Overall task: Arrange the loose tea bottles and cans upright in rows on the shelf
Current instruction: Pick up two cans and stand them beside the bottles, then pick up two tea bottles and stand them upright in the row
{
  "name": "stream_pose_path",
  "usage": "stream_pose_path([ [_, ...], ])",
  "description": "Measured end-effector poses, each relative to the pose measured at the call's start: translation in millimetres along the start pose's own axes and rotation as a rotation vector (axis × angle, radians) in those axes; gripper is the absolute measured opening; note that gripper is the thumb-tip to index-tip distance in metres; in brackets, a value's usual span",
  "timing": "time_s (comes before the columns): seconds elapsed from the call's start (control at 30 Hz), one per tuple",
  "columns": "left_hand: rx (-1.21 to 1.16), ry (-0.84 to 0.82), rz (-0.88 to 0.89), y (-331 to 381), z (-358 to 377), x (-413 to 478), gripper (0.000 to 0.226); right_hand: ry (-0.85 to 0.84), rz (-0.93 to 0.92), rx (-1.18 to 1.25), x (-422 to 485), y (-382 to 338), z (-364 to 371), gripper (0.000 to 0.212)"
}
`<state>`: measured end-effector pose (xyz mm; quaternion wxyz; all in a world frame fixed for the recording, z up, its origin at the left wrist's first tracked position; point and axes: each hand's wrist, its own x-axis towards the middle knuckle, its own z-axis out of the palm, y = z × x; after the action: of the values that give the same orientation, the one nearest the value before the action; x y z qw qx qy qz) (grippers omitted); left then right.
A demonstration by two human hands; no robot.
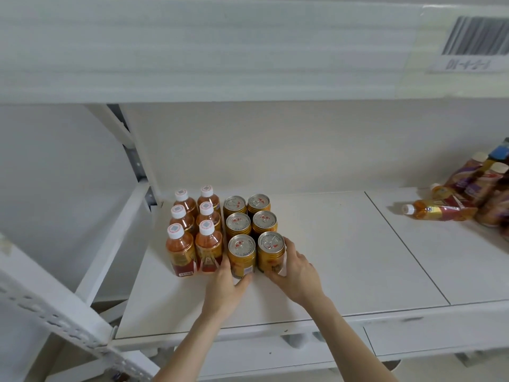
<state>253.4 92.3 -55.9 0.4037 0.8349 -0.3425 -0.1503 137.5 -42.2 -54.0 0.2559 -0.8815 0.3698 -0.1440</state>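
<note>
Both hands reach onto the white shelf (pixel 344 257) from the 6 o'clock edge: the left hand (pixel 228 288) curls around the lower part of the front-left can (pixel 241 255), thumb to one side and fingers to the other, while the right hand (pixel 297 271) wraps the front-right can (pixel 271 250), fingers spread along its 3 o'clock side and thumb under its base edge. These two upright cans stand side by side, nearly touching, at the front of a block of six gold cans (pixel 249 216) set in two columns of three. Just beside that block, at its 9 o'clock, six small tea bottles (pixel 192 224) with white caps stand upright in the same two-by-three pattern, close to the shelf's left post. Well apart, toward 3 o'clock, a loose heap of bottles (pixel 473 188) lies on its side, with one fallen bottle (pixel 438 210) pointing its cap toward the arranged rows. On the upper shelf edge at 1 o'clock sits a barcode label (pixel 473 42).
</note>
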Motion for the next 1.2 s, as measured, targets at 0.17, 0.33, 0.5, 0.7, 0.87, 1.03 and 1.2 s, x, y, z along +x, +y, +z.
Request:
stream_pose_path([
  [0.17,0.424,0.062,0.028,7.6,-11.6,-21.8,0.062,0.017,-0.053,-0.247,-27.6,20.6,-14.3,0.08],
  [0.33,0.694,0.162,0.304,24.2,-6.9,-46.6,0.048,0.063,-0.076,-0.393,-55.8,49.2,-37.5,0.071],
  [0.5,0.742,0.132,0.445,52.1,14.6,-57.5,0.051,0.096,-0.076,-0.472,-71.7,76.6,-64.4,0.067],
  [0.7,0.803,0.101,0.529,88.5,54.0,-65.8,0.055,0.112,-0.086,-0.498,-77.1,112.5,-97.0,0.069],
  [0.87,0.807,0.076,0.454,117.3,102.5,-65.6,0.06,0.106,-0.132,-0.484,-75.2,150.8,-129.4,0.068],
  [1.03,0.796,0.082,0.352,150.8,155.5,-64.0,0.066,0.088,-0.202,-0.478,-73.0,206.6,-166.4,0.066],
  [1.2,0.786,0.094,0.314,185.3,201.6,-70.7,0.07,0.024,-0.208,-0.462,-70.3,261.2,-200.3,0.068],
])
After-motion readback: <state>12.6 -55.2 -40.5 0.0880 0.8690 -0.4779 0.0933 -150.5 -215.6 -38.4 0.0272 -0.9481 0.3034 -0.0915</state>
